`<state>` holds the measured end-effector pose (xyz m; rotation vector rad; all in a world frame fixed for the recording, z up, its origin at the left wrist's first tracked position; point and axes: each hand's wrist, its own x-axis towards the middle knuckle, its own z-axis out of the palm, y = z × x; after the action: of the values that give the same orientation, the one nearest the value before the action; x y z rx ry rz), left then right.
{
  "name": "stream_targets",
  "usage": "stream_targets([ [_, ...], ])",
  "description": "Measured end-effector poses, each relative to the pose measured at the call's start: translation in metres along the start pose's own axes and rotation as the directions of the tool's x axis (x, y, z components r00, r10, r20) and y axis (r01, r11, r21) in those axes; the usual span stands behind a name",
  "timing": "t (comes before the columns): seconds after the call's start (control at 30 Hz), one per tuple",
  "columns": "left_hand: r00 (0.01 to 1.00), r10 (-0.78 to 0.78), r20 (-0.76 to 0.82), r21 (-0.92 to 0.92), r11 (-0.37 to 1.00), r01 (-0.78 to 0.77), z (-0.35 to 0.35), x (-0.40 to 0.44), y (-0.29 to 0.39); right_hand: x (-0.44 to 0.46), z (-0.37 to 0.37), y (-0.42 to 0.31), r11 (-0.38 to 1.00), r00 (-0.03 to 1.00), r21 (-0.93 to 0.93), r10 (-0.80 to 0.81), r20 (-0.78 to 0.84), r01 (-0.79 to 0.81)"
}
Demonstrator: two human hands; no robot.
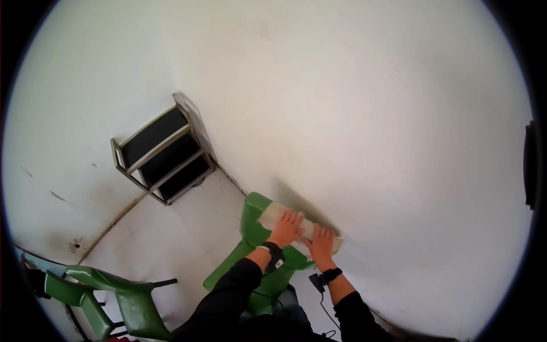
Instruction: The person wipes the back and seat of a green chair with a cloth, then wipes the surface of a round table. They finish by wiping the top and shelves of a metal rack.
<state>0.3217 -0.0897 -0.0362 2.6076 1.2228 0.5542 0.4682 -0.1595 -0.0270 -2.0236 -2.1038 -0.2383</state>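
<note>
Left hand (286, 228) and right hand (322, 246) are resting open on beige cloth (270, 215) running lengthwise along the green chair's backrest (254, 208).

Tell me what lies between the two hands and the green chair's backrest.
A beige cloth: left hand and right hand rest on it over the backrest, in the head view.

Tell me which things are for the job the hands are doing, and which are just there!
For the job:
left hand
right hand
beige cloth under both
green chair beneath the cloth

Just there:
rack with black shelves
two other green chairs
dark thing, far right
</note>
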Motion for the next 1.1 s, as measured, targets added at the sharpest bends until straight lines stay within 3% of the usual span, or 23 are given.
stream_targets([
  [0.17, 0.994, -0.105, 0.025, 0.159, 0.982, 0.099, -0.020, -0.005, -0.056, 0.050, 0.021, -0.052, 0.989, 0.995, 0.136, -0.063, 0.072, 0.053],
  [0.23, 0.993, -0.121, -0.010, 0.211, 0.970, 0.121, -0.028, -0.008, -0.075, 0.066, 0.028, -0.072, 0.963, 0.983, 0.202, -0.185, 0.016, 0.178],
  [0.37, 0.990, -0.097, 0.102, 0.308, 0.949, 0.061, -0.042, -0.008, -0.085, 0.077, 0.027, -0.088, 0.973, 0.991, 0.190, -0.124, -0.053, 0.132],
  [0.43, 0.975, -0.186, 0.117, 0.224, 0.962, 0.157, -0.042, -0.003, -0.084, 0.075, 0.029, -0.084, 0.943, 0.979, 0.264, -0.183, -0.089, 0.200],
  [0.57, 0.993, -0.076, 0.090, 0.429, 0.903, 0.030, -0.020, -0.006, -0.087, 0.072, 0.026, -0.078, 0.961, 0.986, 0.236, -0.122, -0.116, 0.147],
  [0.63, 0.997, -0.061, 0.039, 0.372, 0.927, 0.042, -0.013, -0.008, -0.082, 0.065, 0.019, -0.073, 0.964, 0.972, 0.201, -0.137, -0.190, 0.175],
  [0.67, 0.993, -0.079, 0.090, 0.311, 0.949, 0.047, -0.010, -0.008, -0.080, 0.060, 0.019, -0.071, 0.970, 0.976, 0.203, -0.091, -0.196, 0.132],
  [0.73, 0.993, -0.012, 0.120, 0.241, 0.970, -0.017, -0.006, -0.008, -0.066, 0.050, 0.020, -0.062, 0.956, 0.991, 0.285, -0.035, -0.128, 0.070],
  [0.87, 0.980, 0.107, 0.166, 0.016, 0.994, -0.111, -0.006, -0.009, -0.018, 0.006, 0.006, -0.027, 0.959, 0.990, 0.281, 0.059, -0.128, -0.021],
  [0.97, 0.967, 0.139, 0.215, -0.036, 0.990, -0.135, -0.020, -0.008, 0.002, -0.013, 0.002, -0.018, 0.982, 0.984, 0.185, 0.073, -0.161, -0.043],
  [1.07, 0.961, 0.161, 0.224, 0.016, 0.986, -0.169, -0.013, -0.007, -0.002, -0.018, 0.002, -0.010, 0.980, 0.982, 0.194, 0.078, -0.172, -0.044],
  [1.1, 0.961, 0.161, 0.225, 0.013, 0.986, -0.169, -0.015, -0.009, -0.003, -0.014, 0.000, -0.011, 0.952, 0.977, 0.292, 0.141, -0.163, -0.089],
])
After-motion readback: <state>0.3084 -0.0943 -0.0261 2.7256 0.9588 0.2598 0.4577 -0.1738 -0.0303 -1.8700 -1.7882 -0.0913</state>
